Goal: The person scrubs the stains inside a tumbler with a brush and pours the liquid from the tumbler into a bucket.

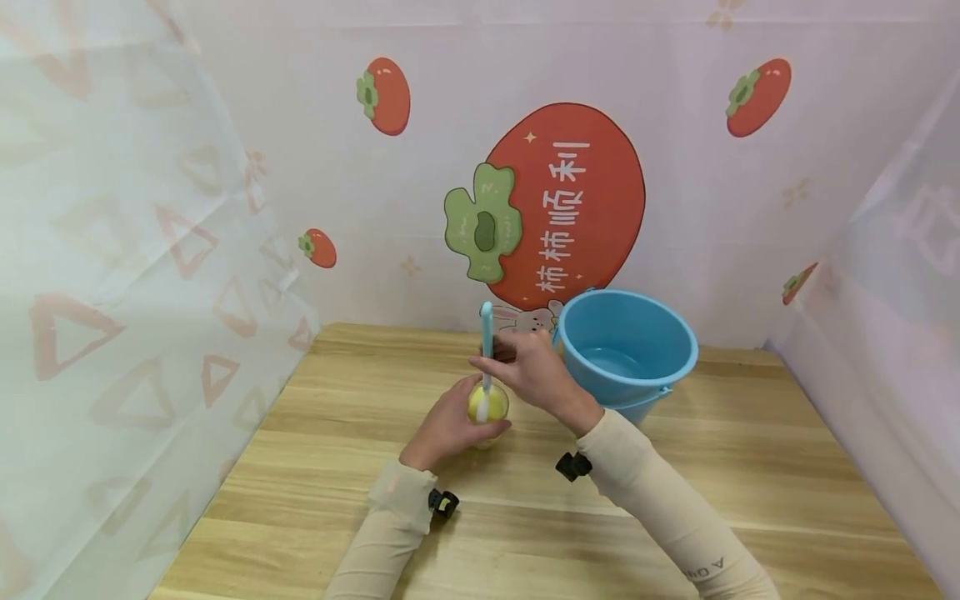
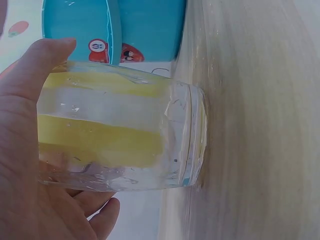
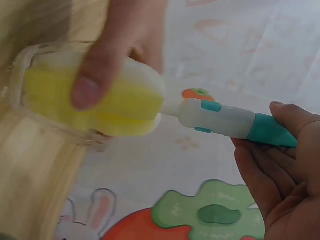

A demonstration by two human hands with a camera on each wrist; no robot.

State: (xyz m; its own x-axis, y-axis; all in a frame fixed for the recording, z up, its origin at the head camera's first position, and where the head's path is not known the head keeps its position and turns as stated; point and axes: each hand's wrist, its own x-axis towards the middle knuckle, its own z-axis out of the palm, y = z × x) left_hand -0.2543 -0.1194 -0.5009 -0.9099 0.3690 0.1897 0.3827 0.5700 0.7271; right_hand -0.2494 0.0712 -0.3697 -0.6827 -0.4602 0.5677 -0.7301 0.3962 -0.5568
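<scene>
Low over the wooden table, my left hand (image 1: 450, 427) grips a clear glass (image 2: 187, 135), its fingers wrapped round the side. In the left wrist view the base of the glass is right at the tabletop. Inside the glass sits the yellow and white sponge head (image 3: 137, 106) of a bottle brush. The brush's white and teal handle (image 3: 220, 120) rises upright out of the glass in the head view. My right hand (image 1: 536, 371) pinches that handle between thumb and fingers, above the left hand.
A blue bucket (image 1: 626, 333) stands at the back of the wooden table (image 1: 337, 483), just right of my right hand. Behind the table hangs a pale sheet (image 1: 420, 208) printed with persimmons, and similar sheets flank both sides.
</scene>
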